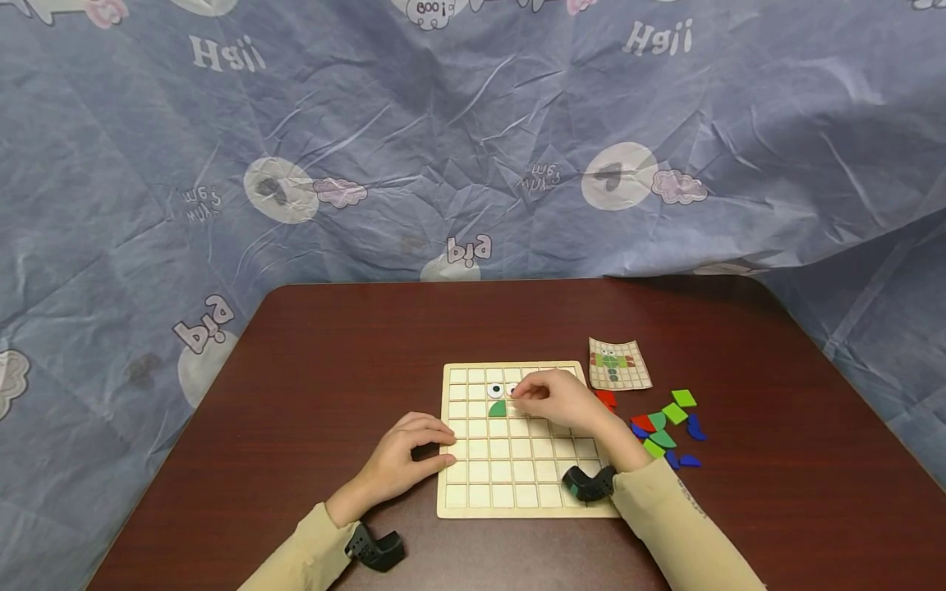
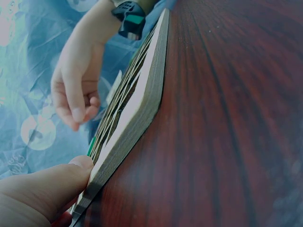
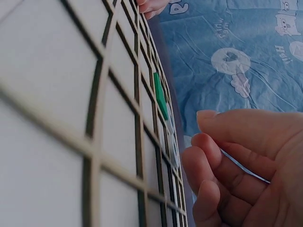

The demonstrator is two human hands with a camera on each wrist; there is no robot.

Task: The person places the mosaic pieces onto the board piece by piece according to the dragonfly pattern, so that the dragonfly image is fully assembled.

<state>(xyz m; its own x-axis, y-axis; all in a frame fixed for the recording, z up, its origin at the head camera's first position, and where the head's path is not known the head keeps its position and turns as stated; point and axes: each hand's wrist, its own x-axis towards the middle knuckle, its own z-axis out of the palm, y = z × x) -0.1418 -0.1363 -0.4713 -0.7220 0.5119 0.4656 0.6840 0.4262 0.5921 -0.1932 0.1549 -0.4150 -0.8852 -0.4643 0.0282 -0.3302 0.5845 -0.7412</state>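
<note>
A pale wooden grid board (image 1: pixel 498 497) lies on the dark table. My left hand (image 1: pixel 410 451) rests at its left edge; in the left wrist view the thumb (image 2: pixel 52 187) touches the rim. Over the board's upper part hovers my right hand (image 1: pixel 557 400), fingers bent. The right wrist view shows a gap between its thumb and fingertips, with nothing visible in it. Beside those fingertips are two round eye pieces, one in plain sight (image 1: pixel 496 391), the other (image 1: pixel 512 389) partly covered by the hand. A green quarter-circle piece (image 1: pixel 498 409) sits in a cell under the first eye.
A small pattern card (image 1: pixel 619 365) with a coloured figure on a grid lies off the board's upper right corner. Below it are scattered loose red (image 1: pixel 606 399), green (image 1: pixel 663 440), lime (image 1: pixel 684 398) and blue pieces (image 1: pixel 695 428). A patterned cloth (image 1: pixel 458 148) hangs behind the table.
</note>
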